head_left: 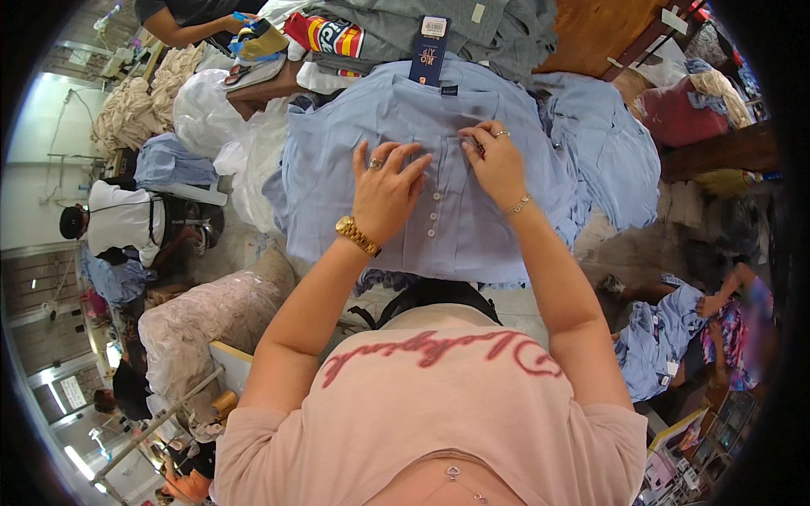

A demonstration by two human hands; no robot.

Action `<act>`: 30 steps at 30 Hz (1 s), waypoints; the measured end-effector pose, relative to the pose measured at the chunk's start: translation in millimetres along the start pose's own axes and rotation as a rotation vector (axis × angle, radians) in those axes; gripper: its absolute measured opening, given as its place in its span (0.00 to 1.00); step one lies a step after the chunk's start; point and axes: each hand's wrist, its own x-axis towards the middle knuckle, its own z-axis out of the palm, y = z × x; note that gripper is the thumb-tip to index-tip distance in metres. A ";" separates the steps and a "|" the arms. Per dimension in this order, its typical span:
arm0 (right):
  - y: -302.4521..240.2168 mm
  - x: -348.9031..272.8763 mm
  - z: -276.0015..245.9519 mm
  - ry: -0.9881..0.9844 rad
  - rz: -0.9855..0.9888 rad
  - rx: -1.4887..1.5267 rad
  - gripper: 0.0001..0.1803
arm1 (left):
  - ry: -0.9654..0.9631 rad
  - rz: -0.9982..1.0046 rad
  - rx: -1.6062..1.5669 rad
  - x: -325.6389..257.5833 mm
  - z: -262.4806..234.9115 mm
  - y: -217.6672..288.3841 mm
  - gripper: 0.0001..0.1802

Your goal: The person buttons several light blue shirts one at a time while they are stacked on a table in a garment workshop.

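A light blue blouse [337,202] with a buttoned front placket lies spread before me on a pile of similar garments. A dark blue hang tag [429,55] sticks up at its neckline. My left hand [386,190], fingers apart and bent, rests on the cloth left of the white buttons [434,212]. At the upper end of the placket my right hand [494,164] pinches the fabric between thumb and fingers. Something small and dark shows under those fingers, too hidden to name.
Grey garments [489,34] are heaped at the far side. More blue clothes [603,143] hang at the right, and clear plastic [253,160] lies to the left. A person's arm [190,29] reaches in at the far left; another person [738,320] handles blue cloth at the right.
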 end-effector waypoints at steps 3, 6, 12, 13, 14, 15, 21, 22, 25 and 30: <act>-9.0 6.0 4.3 -0.042 -0.035 0.145 0.09 | 0.051 -0.005 0.008 20.6 7.5 -3.3 0.14; -12.9 9.9 12.3 0.029 -0.049 0.097 0.10 | 0.076 0.024 0.048 41.8 13.1 -12.1 0.12; -0.7 -11.7 10.4 -0.008 -0.055 0.081 0.14 | -0.314 -0.042 -0.022 72.1 9.7 -36.8 0.08; -3.9 -13.7 7.0 -0.042 -0.044 0.054 0.14 | -0.365 -0.048 -0.060 76.3 11.0 -40.7 0.08; -9.0 -14.2 1.7 -0.076 -0.033 0.026 0.14 | -0.383 -0.042 -0.072 78.6 12.6 -44.2 0.08; -13.0 -13.5 -2.1 -0.111 -0.024 -0.001 0.14 | -0.401 -0.037 -0.085 79.8 14.1 -47.4 0.08; -11.4 1.1 -4.1 -0.082 -0.270 -0.215 0.11 | -0.490 -0.043 -0.116 87.1 12.2 -48.4 0.11; -12.5 2.4 -3.6 -0.093 -0.268 -0.216 0.10 | -0.498 -0.049 -0.119 87.3 11.9 -49.0 0.11; -16.5 5.3 -3.3 -0.113 -0.262 -0.216 0.10 | -0.514 -0.059 -0.132 87.7 12.8 -50.3 0.11; -18.5 8.4 -1.6 -0.149 -0.269 -0.227 0.08 | -0.518 -0.073 -0.126 87.5 13.8 -50.0 0.12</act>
